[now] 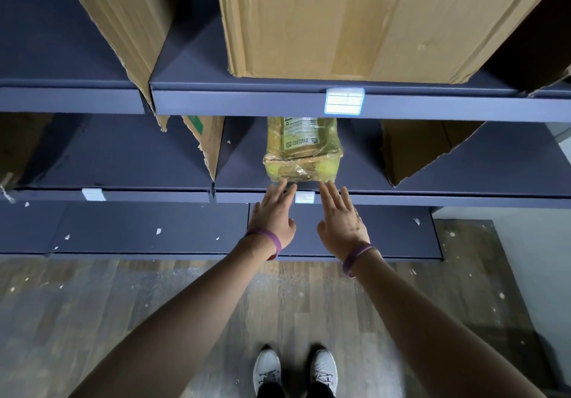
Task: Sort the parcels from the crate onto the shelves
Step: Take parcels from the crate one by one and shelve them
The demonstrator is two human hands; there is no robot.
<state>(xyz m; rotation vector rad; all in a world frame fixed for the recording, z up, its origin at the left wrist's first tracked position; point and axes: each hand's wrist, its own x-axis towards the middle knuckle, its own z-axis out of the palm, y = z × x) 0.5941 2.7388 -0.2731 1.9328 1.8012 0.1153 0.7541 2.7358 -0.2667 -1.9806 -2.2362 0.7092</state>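
**Parcel on the middle shelf, both hands flat at its near end**

Parcel (302, 152) sits on the middle shelf (401, 199), lying lengthwise into the bay with its near end close to the front lip. It is yellowish, wrapped all over in clear glossy tape, with a printed label on its top face. Its corners look rounded and the near end wrinkled, so it is probably a soft or lightly padded pack, light for its size; the taped skin is likely slick. Judged from that, the safest hold would be palms on the two long sides, not a pinch on the wrapping.

Left hand (273, 217) and right hand (341, 221) reach toward the near end with fingers spread and straight, holding nothing. Fingertips are at or just short of the parcel's front edge; actual contact cannot be told. Each wrist carries a purple band (355, 257).

Dividers of torn cardboard (205, 141) split the middle shelf into bays; the parcel is alone in its bay. A white label (304, 197) marks that bay's lip. On the upper shelf (247, 102) stands a large cardboard box (370, 20), its contents hidden. No crate is in view.
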